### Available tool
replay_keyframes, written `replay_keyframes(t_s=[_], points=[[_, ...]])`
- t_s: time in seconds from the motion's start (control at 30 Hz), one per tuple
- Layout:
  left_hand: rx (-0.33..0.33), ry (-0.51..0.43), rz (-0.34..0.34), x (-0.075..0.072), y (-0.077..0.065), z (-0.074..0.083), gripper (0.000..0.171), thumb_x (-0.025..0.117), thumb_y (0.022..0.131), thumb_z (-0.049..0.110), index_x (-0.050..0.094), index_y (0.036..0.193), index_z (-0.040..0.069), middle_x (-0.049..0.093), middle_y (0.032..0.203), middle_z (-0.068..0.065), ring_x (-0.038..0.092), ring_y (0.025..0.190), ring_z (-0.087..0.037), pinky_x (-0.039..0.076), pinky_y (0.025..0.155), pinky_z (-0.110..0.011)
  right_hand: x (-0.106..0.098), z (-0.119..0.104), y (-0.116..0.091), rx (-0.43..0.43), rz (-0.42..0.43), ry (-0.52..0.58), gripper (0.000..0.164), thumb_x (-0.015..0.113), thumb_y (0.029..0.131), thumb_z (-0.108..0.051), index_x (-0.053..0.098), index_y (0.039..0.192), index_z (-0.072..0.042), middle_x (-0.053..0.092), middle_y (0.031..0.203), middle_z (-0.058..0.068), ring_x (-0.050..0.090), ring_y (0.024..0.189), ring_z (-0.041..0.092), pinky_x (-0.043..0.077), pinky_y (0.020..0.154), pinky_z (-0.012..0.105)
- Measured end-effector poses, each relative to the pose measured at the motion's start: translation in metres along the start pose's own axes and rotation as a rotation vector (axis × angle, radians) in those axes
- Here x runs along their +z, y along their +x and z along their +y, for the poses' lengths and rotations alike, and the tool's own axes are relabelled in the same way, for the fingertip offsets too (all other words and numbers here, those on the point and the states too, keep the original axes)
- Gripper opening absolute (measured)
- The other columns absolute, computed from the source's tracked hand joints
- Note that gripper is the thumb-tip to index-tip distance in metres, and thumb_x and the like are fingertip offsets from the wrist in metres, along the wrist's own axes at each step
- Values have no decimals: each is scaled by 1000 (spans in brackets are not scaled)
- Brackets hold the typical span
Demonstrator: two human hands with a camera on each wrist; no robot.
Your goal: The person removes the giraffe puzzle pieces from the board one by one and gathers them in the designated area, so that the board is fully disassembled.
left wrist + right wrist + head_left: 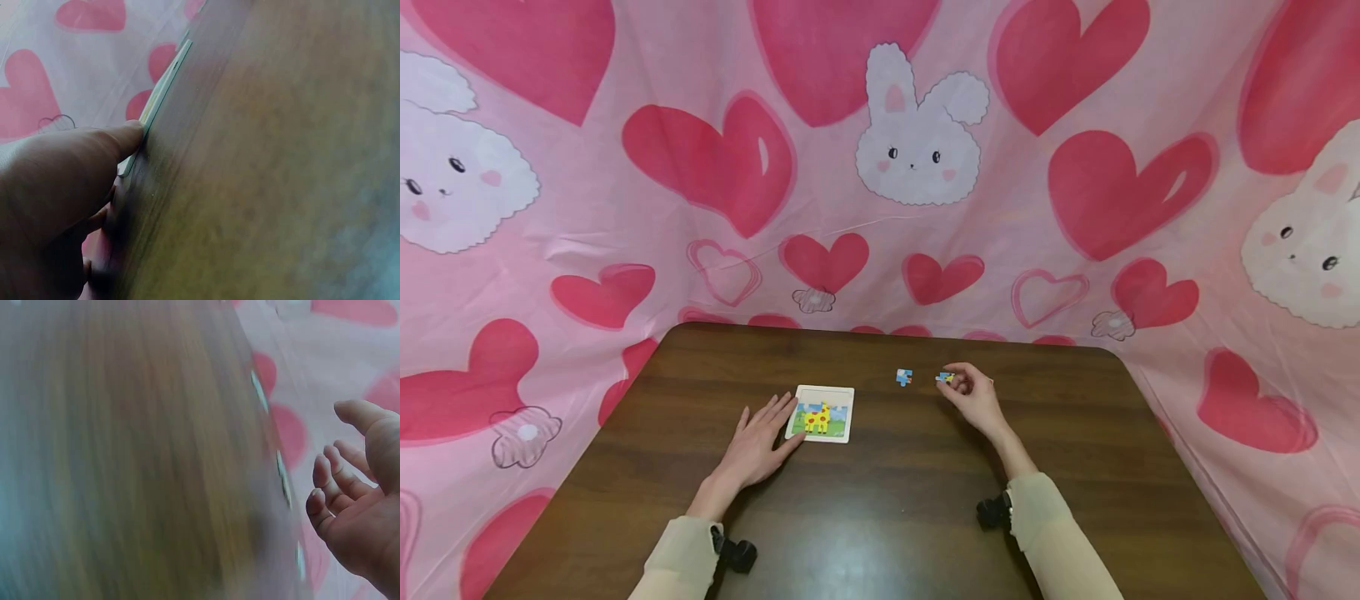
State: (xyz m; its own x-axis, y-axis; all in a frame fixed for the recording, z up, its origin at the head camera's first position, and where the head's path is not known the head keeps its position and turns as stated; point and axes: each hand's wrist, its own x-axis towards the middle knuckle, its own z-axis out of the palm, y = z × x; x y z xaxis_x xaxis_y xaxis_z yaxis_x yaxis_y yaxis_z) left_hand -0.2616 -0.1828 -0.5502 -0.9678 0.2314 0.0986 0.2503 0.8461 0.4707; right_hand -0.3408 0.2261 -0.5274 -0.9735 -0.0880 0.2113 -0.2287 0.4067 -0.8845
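A small square puzzle board [823,438] with a pale frame and a giraffe picture lies left of the table's middle. Its lower part is filled; the upper strip shows bare backing. My left hand [760,446] is spread flat at the board's left side, its thumb [128,137] on the near-left corner. My right hand [976,400] hovers with fingers loosely bent and apart, nothing between them in the right wrist view. Just beyond its fingertips lies a blue and yellow puzzle piece [943,377], partly covered by them. Left of that is a blue and white puzzle piece [904,377].
The brown wooden table [865,517] has rounded far corners. A pink cloth [820,208] with hearts and rabbits hangs behind and at both sides. Three thin pale slivers [284,478] show along the table surface in the right wrist view.
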Motion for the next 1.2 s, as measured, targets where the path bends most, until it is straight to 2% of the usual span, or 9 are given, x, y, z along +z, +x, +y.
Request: replay_keyframes(t_s=[0.17, 0.4, 0.67, 0.83, 0.97, 1.2], points=[[-23, 18, -35, -3, -1, 3, 77, 65, 109, 47, 41, 170, 9, 37, 179, -18, 31, 167, -45, 12, 132, -80, 28, -19, -1, -53, -108, -18, 37, 80, 99, -7, 67, 132, 7, 66, 91, 13, 55, 75, 6, 46, 70, 19], [-15, 37, -66, -6, -6, 1, 76, 65, 108, 48, 42, 169, 9, 37, 178, -18, 30, 168, -44, 14, 134, -77, 66, -40, -5, -132, -212, -34, 39, 82, 97, -8, 68, 130, 8, 68, 90, 17, 56, 74, 5, 48, 70, 20], [3, 71, -32, -11, -10, -2, 71, 69, 107, 44, 49, 166, 11, 45, 174, -19, 36, 165, -46, 21, 132, -77, 108, -63, -4, -191, -364, -71, 44, 86, 95, -11, 68, 132, 4, 68, 93, 16, 53, 75, 5, 47, 70, 18], [17, 56, -38, -10, -11, -5, 68, 69, 107, 42, 51, 165, 11, 46, 173, -19, 37, 165, -46, 23, 131, -77, 127, -70, -3, -189, -467, -117, 44, 87, 95, -12, 69, 132, 2, 66, 93, 13, 50, 74, 6, 45, 69, 18], [14, 39, -36, -11, -11, -7, 68, 70, 107, 41, 51, 165, 12, 47, 173, -19, 37, 165, -46, 22, 131, -77, 139, -74, -1, -184, -507, -141, 42, 87, 95, -12, 70, 131, 0, 63, 91, 8, 50, 75, 6, 44, 70, 17], [18, 32, -34, -11, -11, -10, 68, 70, 107, 40, 51, 165, 13, 46, 173, -19, 36, 165, -46, 22, 131, -78, 156, -79, 8, -174, -536, -179, 39, 86, 96, -11, 72, 130, 1, 65, 89, 9, 50, 73, 6, 45, 69, 18]])
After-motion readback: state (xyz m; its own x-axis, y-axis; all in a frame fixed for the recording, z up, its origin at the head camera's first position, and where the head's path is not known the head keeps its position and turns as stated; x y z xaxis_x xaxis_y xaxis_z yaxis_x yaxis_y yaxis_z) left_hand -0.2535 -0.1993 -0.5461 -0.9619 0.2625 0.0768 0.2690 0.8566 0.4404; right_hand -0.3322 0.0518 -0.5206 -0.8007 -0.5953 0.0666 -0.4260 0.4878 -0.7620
